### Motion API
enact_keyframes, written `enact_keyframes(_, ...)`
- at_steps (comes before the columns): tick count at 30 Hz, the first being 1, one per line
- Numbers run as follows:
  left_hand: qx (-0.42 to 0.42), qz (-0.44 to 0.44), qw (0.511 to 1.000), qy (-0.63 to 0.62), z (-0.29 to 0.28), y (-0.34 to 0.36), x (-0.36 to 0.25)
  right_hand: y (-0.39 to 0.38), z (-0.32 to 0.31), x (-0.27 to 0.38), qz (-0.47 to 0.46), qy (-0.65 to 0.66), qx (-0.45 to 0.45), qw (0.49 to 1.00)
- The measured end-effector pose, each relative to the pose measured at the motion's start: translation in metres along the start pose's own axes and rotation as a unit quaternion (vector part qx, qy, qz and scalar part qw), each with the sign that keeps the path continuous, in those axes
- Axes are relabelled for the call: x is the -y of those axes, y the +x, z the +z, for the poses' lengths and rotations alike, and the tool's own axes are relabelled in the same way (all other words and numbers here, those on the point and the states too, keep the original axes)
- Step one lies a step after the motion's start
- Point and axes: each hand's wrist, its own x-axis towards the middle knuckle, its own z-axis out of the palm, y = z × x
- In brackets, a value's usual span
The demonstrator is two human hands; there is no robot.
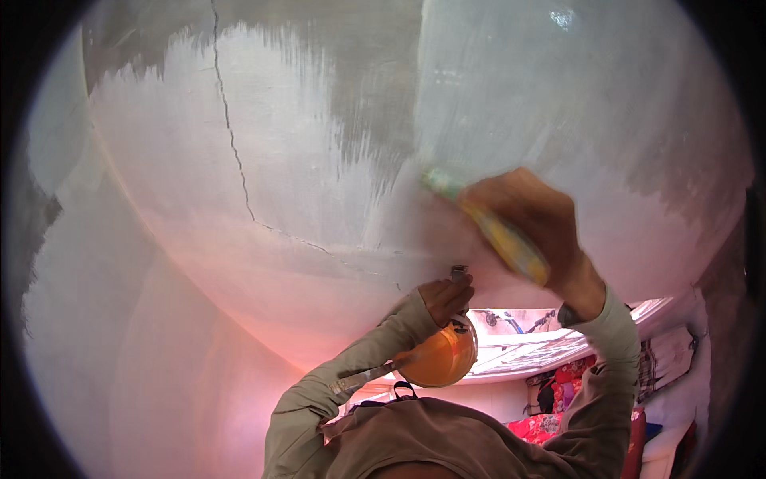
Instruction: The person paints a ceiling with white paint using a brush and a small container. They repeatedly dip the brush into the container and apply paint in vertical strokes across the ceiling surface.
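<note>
My right hand is closed round a yellow-and-green paintbrush, its far end against or close to the wall. Both are smeared by motion. Pale brush strokes with ragged edges cover part of the grey wall. Lower down, my left hand has its fingers closed at the top of an orange pot, which hangs just below it. A small dark metal piece shows at the fingertips; I cannot tell what it is. A paint-smeared flat stick juts from the pot toward my left forearm.
A jagged crack runs down the wall and bends right. Another wall meets it at the left corner. Behind me are a bright barred window, red patterned cloth and hanging checked cloth.
</note>
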Motion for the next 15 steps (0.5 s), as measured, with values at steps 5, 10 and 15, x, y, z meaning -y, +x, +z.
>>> enact_keyframes(5,0.019,-0.020,0.995,-0.099,0.017,-0.007,0.007,0.066,-0.026,-0.008,-0.114,-0.169,-0.140,0.969)
enact_keyframes(10,0.019,0.000,0.999,0.026,0.004,-0.007,0.001,0.050,0.032,0.023,-0.181,-0.271,0.011,0.945)
enact_keyframes(15,0.028,0.007,1.000,-0.005,0.007,-0.006,0.000,-0.003,0.079,0.048,-0.234,-0.153,0.146,0.949)
